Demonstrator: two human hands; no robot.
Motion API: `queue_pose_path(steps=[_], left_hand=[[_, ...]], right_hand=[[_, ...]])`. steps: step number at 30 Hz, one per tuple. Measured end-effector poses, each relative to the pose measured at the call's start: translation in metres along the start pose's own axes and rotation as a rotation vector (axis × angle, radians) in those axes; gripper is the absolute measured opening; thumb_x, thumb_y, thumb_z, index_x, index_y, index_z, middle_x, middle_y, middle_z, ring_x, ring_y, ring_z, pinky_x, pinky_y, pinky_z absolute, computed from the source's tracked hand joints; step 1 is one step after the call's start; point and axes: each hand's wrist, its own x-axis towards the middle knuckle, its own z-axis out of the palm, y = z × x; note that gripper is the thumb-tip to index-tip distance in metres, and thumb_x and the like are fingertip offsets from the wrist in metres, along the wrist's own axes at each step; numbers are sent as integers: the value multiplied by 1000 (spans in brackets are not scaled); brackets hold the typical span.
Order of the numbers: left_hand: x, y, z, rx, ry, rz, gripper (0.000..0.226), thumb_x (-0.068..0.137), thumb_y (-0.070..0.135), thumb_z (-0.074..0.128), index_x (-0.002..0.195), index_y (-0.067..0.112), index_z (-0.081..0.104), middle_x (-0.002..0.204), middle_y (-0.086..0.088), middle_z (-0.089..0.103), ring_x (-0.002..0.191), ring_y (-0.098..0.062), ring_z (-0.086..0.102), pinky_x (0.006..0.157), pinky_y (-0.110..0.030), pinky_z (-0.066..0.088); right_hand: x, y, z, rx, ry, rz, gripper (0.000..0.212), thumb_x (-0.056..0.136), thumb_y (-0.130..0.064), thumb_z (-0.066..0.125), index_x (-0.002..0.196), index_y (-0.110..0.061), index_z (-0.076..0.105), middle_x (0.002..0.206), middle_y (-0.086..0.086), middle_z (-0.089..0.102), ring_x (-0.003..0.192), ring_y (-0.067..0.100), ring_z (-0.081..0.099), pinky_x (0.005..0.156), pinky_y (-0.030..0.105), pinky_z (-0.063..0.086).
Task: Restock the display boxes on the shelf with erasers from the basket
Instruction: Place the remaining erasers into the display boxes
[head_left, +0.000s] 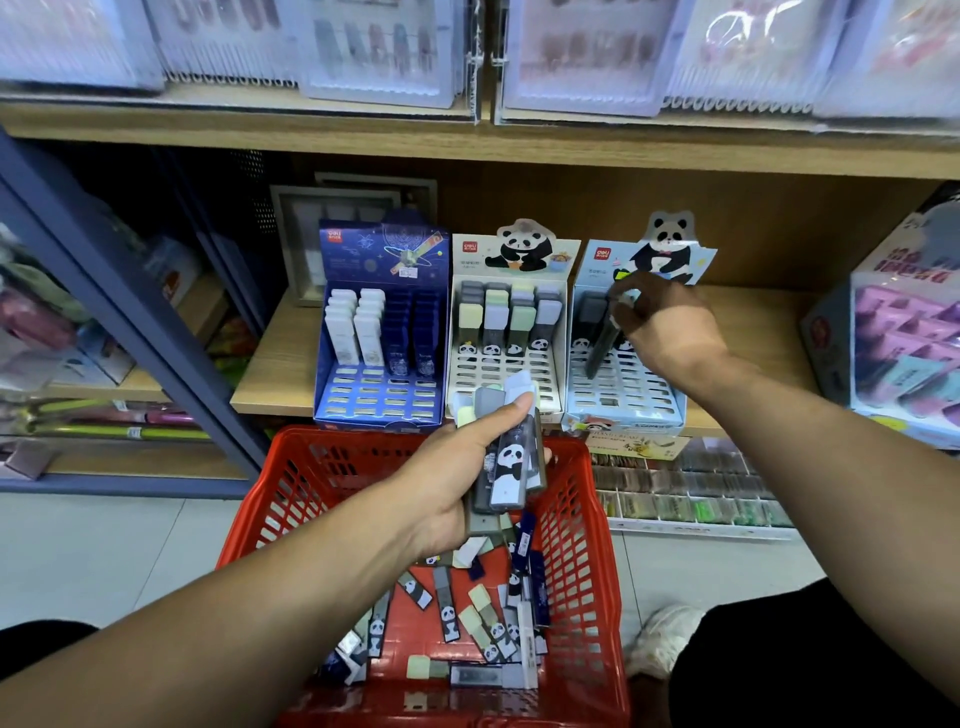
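A wooden shelf (270, 364) is seen ahead, with three display boxes stood side by side along its front edge. Below them, on the floor, a red basket (587, 545) is placed, and loose erasers (470, 618) are scattered over its bottom, some with panda sleeves, some dark blue, some pale green.

The blue box (382, 332) at the left is filled in its back rows with white erasers and dark blue ones; its front slots are open. The white box (511, 322) in the middle is stocked at the back with grey, green and lilac erasers. The light-blue box (623, 379) at the right is stocked only at its back left, and most of its slots are bare.

The left hand (457, 467) is held over the basket's far rim, its fingers and thumb curled around a bundle (506, 447) of several erasers, a panda sleeve facing up. The right hand (660, 322) is reached over the light-blue box, and a grey eraser (602, 343) is pinched by its fingertips, tilted, with its lower end down among the slots.

At the far right a pink box (904, 332) is stood on the shelf.
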Motion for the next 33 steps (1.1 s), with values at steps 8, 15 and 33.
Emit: queue_pose_path(steps=[8, 15, 33], left_hand=[[-2, 1, -1, -9, 0, 1, 70, 60, 45, 83, 120, 11, 68, 85, -10, 77, 60, -19, 72, 50, -25, 53], [-5, 4, -1, -8, -10, -8, 46, 69, 43, 80, 101, 12, 72, 78, -9, 76, 57, -19, 70, 50, -23, 54], [-6, 6, -5, 9, 6, 0, 44, 71, 44, 80, 100, 12, 72, 78, -9, 75, 56, -18, 69, 50, -24, 54]], right_hand=[[6, -4, -8, 105, -71, 172, 24, 91, -23, 69, 69, -32, 64, 92, 2, 75, 88, 25, 70, 83, 40, 59], [8, -11, -10, -68, -109, 135, 21, 93, -12, 59, 86, -25, 74, 88, 3, 73, 86, 25, 66, 75, 35, 54], [4, -31, -2, -154, -129, 135, 11, 95, -31, 65, 94, -34, 75, 105, 1, 71, 93, 26, 63, 76, 30, 48]])
